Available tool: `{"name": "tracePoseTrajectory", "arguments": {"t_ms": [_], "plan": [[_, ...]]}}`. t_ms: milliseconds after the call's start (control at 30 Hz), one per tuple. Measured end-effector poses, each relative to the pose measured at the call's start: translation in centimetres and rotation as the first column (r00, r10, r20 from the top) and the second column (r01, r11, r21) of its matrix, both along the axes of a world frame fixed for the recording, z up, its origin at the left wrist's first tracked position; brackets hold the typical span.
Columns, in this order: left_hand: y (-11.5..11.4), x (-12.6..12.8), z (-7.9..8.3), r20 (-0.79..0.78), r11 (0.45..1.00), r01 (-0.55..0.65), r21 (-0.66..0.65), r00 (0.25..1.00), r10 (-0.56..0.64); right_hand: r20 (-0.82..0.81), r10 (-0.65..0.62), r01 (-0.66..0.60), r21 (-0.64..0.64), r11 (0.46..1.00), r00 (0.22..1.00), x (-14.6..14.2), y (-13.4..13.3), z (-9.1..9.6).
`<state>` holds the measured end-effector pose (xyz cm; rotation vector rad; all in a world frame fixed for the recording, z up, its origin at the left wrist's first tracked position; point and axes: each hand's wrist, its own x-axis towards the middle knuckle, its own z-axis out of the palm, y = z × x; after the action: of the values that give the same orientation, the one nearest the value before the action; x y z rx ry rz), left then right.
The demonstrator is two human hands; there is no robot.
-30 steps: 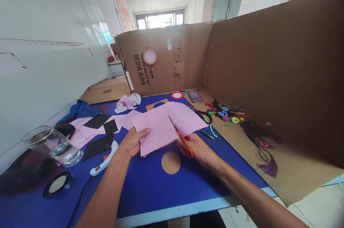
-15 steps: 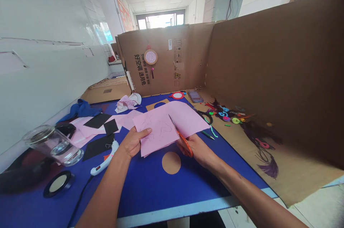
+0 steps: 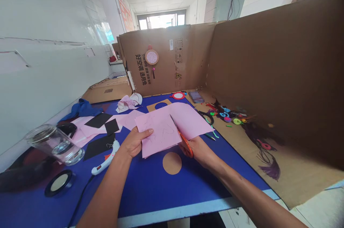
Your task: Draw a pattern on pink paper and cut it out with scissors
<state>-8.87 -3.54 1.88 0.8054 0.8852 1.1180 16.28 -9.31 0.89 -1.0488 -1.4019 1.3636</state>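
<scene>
While fingers (image 3: 143, 134) spread on pink paper (image 3: 158, 131) and grip scissors (image 3: 185, 145), cardboard walls (image 3: 268, 77) border the blue table (image 3: 150, 192).

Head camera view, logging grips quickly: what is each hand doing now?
Left hand: closed, holding the pink paper sheets.
Right hand: closed, holding the orange-handled scissors.

Blue table (image 3: 145, 194), pink paper (image 3: 128, 120), black paper (image 3: 99, 145)

Landmark: clear glass tumbler (image 3: 54, 145) | just below: round black-rimmed disc (image 3: 58, 183) | right: white hot glue gun (image 3: 105, 158) | right: black paper (image 3: 99, 142) | beyond: crumpled blue cloth (image 3: 82, 109)
</scene>
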Motion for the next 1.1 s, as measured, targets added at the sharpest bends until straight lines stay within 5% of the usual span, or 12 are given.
{"name": "tracePoseTrajectory", "arguments": {"t_ms": [1100], "plan": [[-0.09,-0.03,-0.03,-0.013,0.998,0.053,-0.016,0.998,-0.054,-0.012,-0.012,0.012,-0.06,0.998,1.0,0.7,0.43,0.07]]}}
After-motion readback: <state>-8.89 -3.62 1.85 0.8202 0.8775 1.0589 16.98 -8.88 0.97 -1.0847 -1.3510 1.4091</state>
